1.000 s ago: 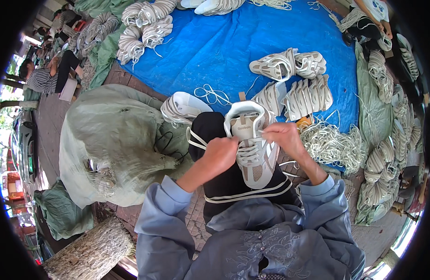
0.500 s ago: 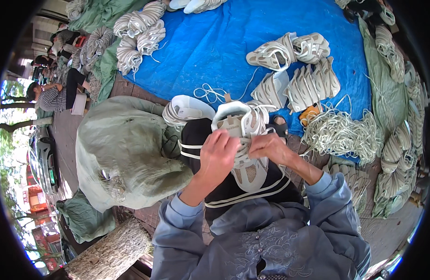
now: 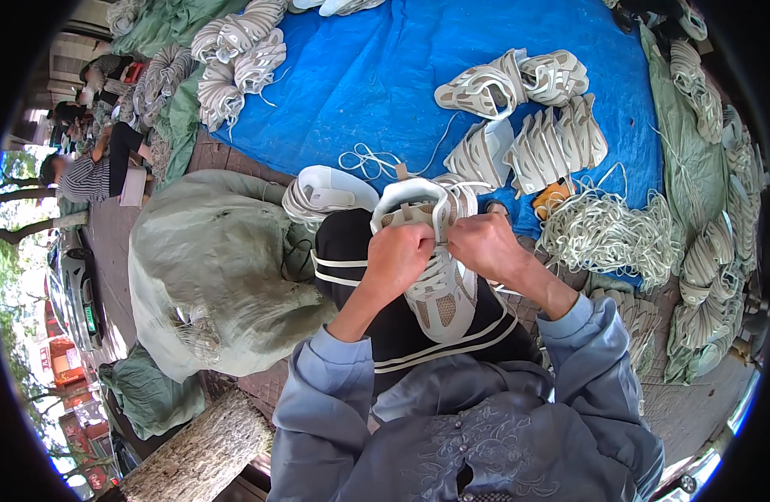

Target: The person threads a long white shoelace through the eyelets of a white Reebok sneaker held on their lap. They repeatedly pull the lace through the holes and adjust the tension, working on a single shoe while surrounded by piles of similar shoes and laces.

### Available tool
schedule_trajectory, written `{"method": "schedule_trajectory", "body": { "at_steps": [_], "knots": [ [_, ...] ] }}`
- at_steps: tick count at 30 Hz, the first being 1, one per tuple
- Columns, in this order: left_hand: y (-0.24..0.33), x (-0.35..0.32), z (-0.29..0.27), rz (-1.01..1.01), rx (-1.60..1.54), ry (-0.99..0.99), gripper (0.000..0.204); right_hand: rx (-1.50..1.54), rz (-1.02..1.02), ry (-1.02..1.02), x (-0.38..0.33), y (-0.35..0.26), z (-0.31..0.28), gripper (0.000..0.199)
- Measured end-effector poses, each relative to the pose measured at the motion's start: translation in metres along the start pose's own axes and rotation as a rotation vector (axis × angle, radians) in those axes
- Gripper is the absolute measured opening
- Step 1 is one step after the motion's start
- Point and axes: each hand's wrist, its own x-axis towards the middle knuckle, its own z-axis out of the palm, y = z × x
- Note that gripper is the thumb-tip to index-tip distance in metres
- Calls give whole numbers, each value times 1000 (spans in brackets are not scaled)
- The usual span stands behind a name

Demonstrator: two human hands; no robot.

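A beige and white sneaker [image 3: 445,311] rests on my black-clad lap, toe toward me and collar away. White laces cross its front. Over the eyelets, my left hand [image 3: 399,258] is closed in a pinch at the left side of the shoelace [image 3: 433,274]. Opposite it, my right hand [image 3: 492,247] pinches the lace from the right, knuckles nearly touching the left hand. The fingers cover the pinched parts of the lace. Beyond my left knee lies a white shoe form wrapped with lace loops [image 3: 330,191].
A blue tarp [image 3: 360,75] spreads ahead, carrying nested shoe uppers [image 3: 560,142] and a tangled heap of white laces [image 3: 606,234]. At left a grey-green sack [image 3: 226,276] bulges beside my leg. More bundled uppers [image 3: 709,268] line the right. Other people sit far left.
Both hands have drawn together over the lacing. My left hand has moved up slightly, and more of the crossed laces below shows. The view has shifted a little.
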Motion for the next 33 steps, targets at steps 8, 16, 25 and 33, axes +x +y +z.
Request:
{"method": "schedule_trajectory", "body": {
  "at_steps": [8, 16, 25, 33],
  "knots": [
    [0, -3, 7, -29, -114, 27, 9, -7, -76, -59, -7, 0, 3, 12],
    [1, -3, 10, 4, -100, 55, 8, 228, 58, -42, -7, 7, 8, 8],
    [-6, 23, 3, 118, 5, -264, 10, 147, 35, -90, -3, 10, -1, 8],
    [-4, -1, -48, -51, -257, -361, 9, 288, 38, -36, 2, 13, 5, 17]
  ]
}}
